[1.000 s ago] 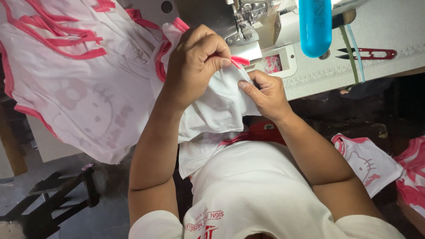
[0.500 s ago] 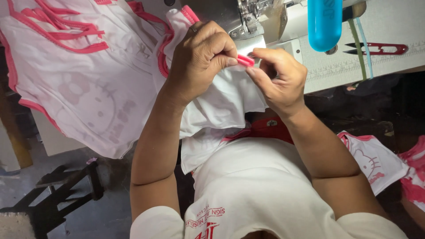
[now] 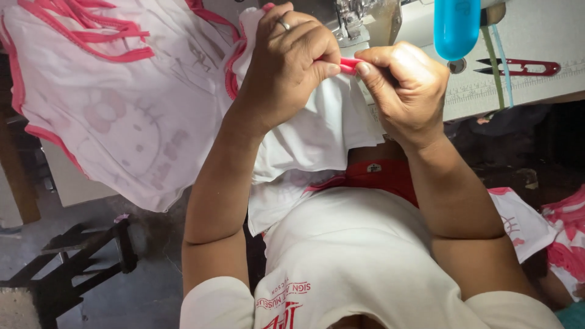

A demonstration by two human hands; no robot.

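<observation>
Both hands have drawn closer together since the earlier frame, up by the sewing machine (image 3: pixel 365 24). Left hand (image 3: pixel 289 64) and right hand (image 3: pixel 402 85): each pinched shut on one pink trim strip (image 3: pixel 349 64) at the edge of one white garment (image 3: pixel 317 134) hanging below them. Step in hand: aligning trim to edge; next move likely needs steady feeding under the needle. One red thread snips (image 3: pixel 518 66), right of the right hand.

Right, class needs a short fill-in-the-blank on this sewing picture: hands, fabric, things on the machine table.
1. Both hands pinch a strip of trim coloured ____, the left hand meeting the right hand at it.
2. The ring sits on the ____ hand.
3. The thread snips on the sewing machine table have handles coloured ____.
4. The white garment hangs below the hands; the cone of thread is ____.

Missing words: pink; left; red; blue
</observation>
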